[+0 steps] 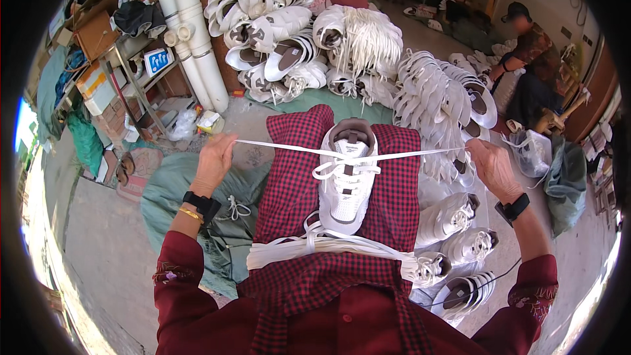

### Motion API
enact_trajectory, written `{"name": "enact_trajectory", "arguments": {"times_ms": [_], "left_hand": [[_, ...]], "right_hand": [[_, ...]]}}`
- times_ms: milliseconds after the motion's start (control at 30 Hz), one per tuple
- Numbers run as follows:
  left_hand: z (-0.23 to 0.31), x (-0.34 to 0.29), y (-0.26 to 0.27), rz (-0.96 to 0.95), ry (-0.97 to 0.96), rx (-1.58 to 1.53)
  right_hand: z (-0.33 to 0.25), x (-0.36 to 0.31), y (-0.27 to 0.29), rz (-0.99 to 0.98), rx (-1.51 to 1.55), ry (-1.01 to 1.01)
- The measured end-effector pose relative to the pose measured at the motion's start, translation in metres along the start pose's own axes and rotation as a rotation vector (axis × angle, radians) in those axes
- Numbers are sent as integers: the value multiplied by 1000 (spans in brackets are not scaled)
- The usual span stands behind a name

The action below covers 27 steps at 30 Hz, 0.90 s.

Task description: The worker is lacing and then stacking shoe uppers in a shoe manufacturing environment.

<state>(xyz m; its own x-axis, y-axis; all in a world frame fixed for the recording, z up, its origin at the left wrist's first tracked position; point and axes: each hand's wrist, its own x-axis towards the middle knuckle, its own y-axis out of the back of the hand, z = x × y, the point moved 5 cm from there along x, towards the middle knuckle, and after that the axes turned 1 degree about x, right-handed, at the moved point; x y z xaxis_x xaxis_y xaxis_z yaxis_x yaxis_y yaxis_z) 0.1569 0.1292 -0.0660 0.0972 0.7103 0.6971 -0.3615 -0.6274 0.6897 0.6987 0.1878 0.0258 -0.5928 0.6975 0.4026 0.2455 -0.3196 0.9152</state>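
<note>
A white sneaker (pixel 345 207) with a brown-grey lining lies on my lap, its toe toward me. My left hand (pixel 215 163) pinches one end of its white shoelace (pixel 279 147), out to the left of the shoe. Out to the right, my right hand (pixel 494 169) is closed on the other end. Between them the lace is stretched nearly straight across the upper eyelets, with a loose loop hanging below the crossing. A bundle of white laces (pixel 328 245) lies across my checked apron (pixel 289 190), just below the toe.
Laced white sneakers (pixel 447 218) stand by my right leg. Beyond my knees rise piles of shoes (pixel 282 33) and stacked shoe uppers (pixel 430 89). A green sack (pixel 177 194) lies on the left, near a cluttered shelf (pixel 135 79) and white pipes (pixel 190 39). A co-worker (pixel 536 59) sits far right.
</note>
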Motion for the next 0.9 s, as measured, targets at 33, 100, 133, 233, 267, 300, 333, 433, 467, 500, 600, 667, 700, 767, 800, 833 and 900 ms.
{"name": "enact_trajectory", "arguments": {"times_ms": [33, 100, 133, 233, 267, 300, 333, 433, 467, 500, 600, 667, 700, 767, 800, 833, 900], "left_hand": [[-3, -2, -2, 4, 12, -6], [-1, -3, -6, 3, 13, -14], [1, -3, -7, 50, 31, 11], [2, -3, 0, 117, 75, 93], [3, -1, 1, 144, 93, 127], [2, 1, 0, 142, 88, 129], [-2, 2, -2, 156, 113, 105], [-9, 10, -5, 195, 138, 27], [-9, 15, -6, 219, 141, -37], [1, 24, -6, 216, 136, -36], [49, 57, -17, 223, 219, -460], [90, 78, -30, 50, 174, -569], [116, 86, -33, -75, 143, -585], [169, 101, -36, -287, 49, -541], [180, 103, -43, -293, -65, -552], [189, 104, -49, -299, -178, -563], [203, 108, -58, -350, -229, -530]], "right_hand": [[2, -3, 2, 3, 1, -5], [3, -9, 9, 74, -6, -37], [0, -11, 12, 78, -5, -46], [-34, -4, 26, 371, -101, 3], [-34, -8, 32, 513, -24, -90], [-35, -13, 36, 655, 55, -182], [-38, -12, 29, 710, 161, -220], [-56, 2, -7, 597, 402, -210], [-61, 7, -19, 577, 512, -214], [-65, 11, -32, 557, 624, -219], [-71, 25, -81, 464, 1166, -312], [-80, 41, -98, 303, 1347, -328], [-88, 45, -102, 234, 1429, -325], [-94, 48, -105, 246, 1483, -291], [-101, 52, -95, 195, 1306, -256], [-107, 55, -90, 147, 1126, -219], [-109, 57, -92, 163, 1099, -208]]}}
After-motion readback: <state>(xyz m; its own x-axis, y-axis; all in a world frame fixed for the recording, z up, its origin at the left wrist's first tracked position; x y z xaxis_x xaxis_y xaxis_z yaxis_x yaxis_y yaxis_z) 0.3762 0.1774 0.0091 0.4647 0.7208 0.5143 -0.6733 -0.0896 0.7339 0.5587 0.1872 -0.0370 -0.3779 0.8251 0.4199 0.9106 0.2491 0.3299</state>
